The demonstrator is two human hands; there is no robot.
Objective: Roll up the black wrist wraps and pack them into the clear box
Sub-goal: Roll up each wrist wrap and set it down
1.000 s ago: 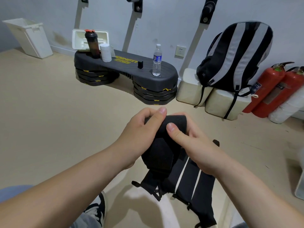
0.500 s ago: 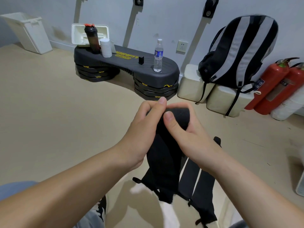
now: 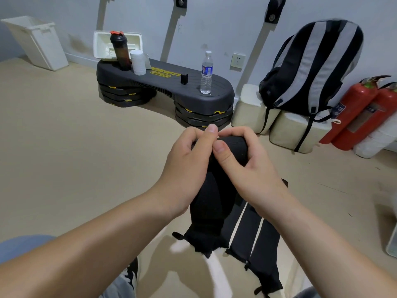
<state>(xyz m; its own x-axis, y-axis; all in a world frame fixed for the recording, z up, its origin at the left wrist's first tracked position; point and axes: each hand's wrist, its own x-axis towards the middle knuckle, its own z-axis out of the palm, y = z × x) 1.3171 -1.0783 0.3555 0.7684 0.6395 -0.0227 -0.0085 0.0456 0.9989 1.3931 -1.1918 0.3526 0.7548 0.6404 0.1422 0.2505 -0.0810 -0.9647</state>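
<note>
The left hand and the right hand both curl around the rolled top of a black wrist wrap, thumbs touching. Its loose end hangs down. More wraps lie below, over the floor.

Beige floor, pale wall fitted with a socket, black step platform (a water bottle set on it), striped backpack propped on what seem cushions.
</note>
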